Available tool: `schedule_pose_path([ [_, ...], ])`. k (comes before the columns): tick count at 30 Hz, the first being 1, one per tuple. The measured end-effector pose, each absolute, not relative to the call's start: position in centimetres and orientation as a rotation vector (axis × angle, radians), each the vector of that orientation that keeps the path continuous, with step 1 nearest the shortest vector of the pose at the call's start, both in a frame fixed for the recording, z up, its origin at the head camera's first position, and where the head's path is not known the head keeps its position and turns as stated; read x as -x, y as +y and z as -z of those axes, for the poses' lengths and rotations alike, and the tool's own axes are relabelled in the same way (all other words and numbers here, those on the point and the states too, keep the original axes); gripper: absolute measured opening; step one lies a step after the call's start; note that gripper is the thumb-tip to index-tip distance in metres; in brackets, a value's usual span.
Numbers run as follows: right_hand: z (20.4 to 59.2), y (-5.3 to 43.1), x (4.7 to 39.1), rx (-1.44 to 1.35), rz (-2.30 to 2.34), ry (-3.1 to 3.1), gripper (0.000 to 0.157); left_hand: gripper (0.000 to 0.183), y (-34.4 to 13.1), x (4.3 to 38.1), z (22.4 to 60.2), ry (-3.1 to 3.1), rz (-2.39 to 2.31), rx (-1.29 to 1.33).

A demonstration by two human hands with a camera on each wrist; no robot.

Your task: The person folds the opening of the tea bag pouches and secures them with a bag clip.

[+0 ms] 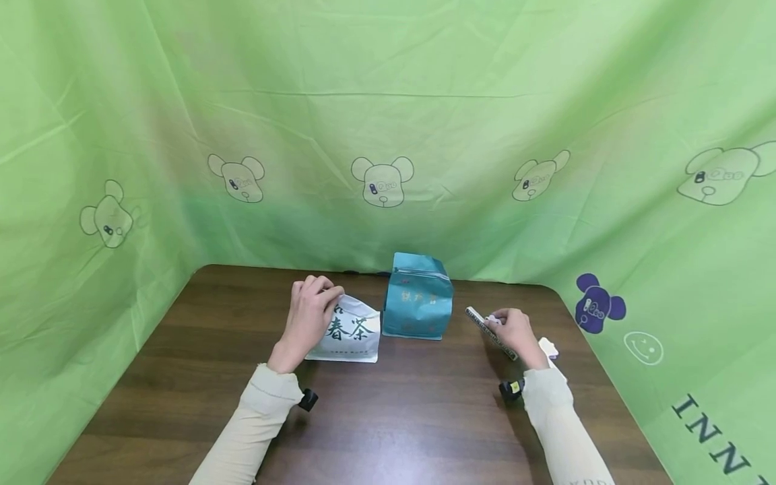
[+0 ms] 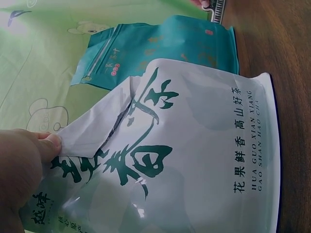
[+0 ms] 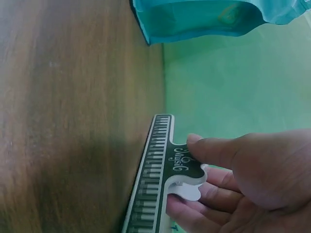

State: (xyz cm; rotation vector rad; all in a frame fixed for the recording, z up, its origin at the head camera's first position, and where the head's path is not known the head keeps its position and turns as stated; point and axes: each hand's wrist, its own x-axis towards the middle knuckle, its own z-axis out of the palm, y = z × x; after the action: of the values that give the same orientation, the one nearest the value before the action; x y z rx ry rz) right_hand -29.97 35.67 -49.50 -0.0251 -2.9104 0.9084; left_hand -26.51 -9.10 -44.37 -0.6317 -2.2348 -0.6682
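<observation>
Clip (image 3: 151, 165), long axis pointing forward-left; right hand (image 1: 514, 335) pinches it, left hand (image 1: 308, 315) pouch (image 1: 353, 337)

Soft glare on the tabletop (image 1: 397, 441)

In the head view, the left hand (image 1: 310, 311) hides part of the white bag (image 1: 354, 340), the right arm (image 1: 560, 424) part of a white object (image 1: 548, 348). The right wrist view crops the clip (image 3: 154, 170) and blue bag (image 3: 204, 23).
</observation>
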Motion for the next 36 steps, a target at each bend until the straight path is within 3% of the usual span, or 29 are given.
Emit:
schedule_pose_path([
  [29, 42.5, 33.3, 24.1, -0.527, -1.372, -2.608, 0.027, 0.010, -9.2, 26.8, 44.6, -2.241, 0.656, 0.634],
  [36, 43.5, 31.3, 24.5, -0.585, -1.443, -2.633, 0.022, 0.010, -9.2, 26.8, 44.5, -2.240, 0.645, 0.636],
])
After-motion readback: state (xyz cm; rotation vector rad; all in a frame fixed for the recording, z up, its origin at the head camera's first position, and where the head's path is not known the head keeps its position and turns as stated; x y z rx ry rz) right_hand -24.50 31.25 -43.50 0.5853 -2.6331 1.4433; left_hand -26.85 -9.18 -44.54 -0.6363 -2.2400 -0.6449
